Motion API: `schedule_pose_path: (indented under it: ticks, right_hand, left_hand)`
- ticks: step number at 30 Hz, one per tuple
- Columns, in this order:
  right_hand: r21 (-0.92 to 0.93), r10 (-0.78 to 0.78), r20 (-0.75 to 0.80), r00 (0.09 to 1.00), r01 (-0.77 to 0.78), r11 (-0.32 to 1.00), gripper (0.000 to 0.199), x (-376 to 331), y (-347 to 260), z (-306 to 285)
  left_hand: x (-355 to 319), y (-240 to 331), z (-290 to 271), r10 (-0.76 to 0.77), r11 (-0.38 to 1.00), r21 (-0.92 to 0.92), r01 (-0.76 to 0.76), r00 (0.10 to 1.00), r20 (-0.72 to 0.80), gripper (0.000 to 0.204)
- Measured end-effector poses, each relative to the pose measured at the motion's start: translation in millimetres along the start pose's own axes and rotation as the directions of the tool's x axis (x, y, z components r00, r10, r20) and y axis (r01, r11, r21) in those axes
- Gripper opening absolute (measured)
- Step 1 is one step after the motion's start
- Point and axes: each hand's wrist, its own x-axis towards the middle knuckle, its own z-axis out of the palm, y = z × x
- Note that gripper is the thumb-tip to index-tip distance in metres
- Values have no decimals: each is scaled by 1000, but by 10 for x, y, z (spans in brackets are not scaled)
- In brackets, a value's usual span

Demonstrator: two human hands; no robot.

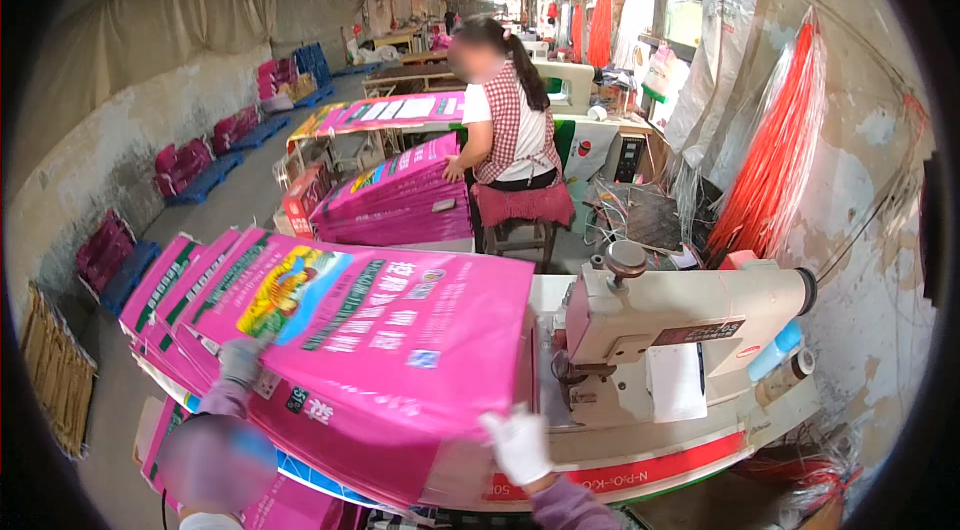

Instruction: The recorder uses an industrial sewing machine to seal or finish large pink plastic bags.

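A large pink woven sack [440, 320] with printed panels lies flat over a pile of similar pink sacks [330, 440], left of a sewing machine [670, 320]. My left hand [238, 362], in a greyish glove, grips the sack's near left edge. At the near right corner, my right hand [518, 445], in a white glove, has its thumb and forefinger closed on the sack's edge. That corner is beside the machine's bed, apart from the needle area [585, 380]. The undersides of both hands' grips are hidden.
A co-worker [510, 120] sits ahead on a stool with a pink cushion [525, 202], a hand on another sack pile [400, 215]. Red and white strands [775, 150] hang on the right wall. Paper [675, 382] and a thread spool [803, 362] are at the machine. Blue pallets [205, 178] line the left wall.
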Motion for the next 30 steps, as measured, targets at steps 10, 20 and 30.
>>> schedule_pose_path:
  ticks: [10,20,30]
  right_hand:
    - [-587,-510,26,860,426,689,72,1506,-660,413]
    - [-430,-432,338,836,546,719,38,997,-211,973]
    - [9,-546,585,599,668,744,22,-508,-611,3707]
  left_hand:
    - [-1989,866,118,-708,-39,-998,42,704,57,77]
    - [-2774,1091,-462,-446,-15,-954,298,852,274,37]
    - [-2143,663,-410,-362,247,-969,34,930,-60,37]
